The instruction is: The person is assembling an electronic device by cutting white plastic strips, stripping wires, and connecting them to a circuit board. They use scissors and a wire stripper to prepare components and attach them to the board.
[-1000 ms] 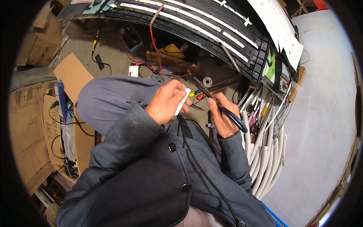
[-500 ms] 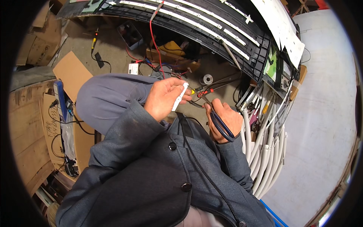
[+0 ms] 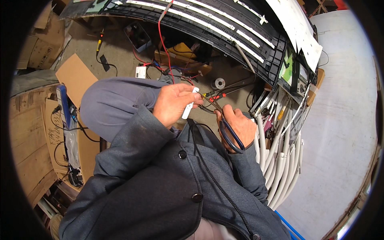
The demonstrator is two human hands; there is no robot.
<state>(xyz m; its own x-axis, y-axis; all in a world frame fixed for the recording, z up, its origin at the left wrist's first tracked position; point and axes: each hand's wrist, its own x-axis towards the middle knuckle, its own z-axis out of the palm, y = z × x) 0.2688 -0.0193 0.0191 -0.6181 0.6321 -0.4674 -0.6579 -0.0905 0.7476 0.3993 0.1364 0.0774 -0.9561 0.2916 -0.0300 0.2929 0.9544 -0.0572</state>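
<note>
Between the thumb and fingers of my left hand (image 3: 170,105) is a short white strip (image 3: 189,109), tilted, its top end by my thumb tip. My right hand (image 3: 242,127) grips a pair of scissors with dark blue loop handles (image 3: 235,134). The narrow blades (image 3: 215,103) point up and left toward the strip's upper end and my left fingertips. Whether the blade tips touch the strip I cannot tell. Both hands are above my lap, near my knee in grey trousers (image 3: 120,96).
Ahead lies a large black panel (image 3: 276,42) bearing long white strips. A red test lead (image 3: 161,36) hangs from it. A solder spool (image 3: 219,83), cables and a soldering iron (image 3: 99,42) are on the floor. Bundled white tubes (image 3: 280,172) stand right; cardboard (image 3: 76,72) stands left.
The white strip has turned in my left fingers and shows a broader face. My left thumb has shifted toward its top end. The scissors have moved slightly, and their handle loops look wider apart.
</note>
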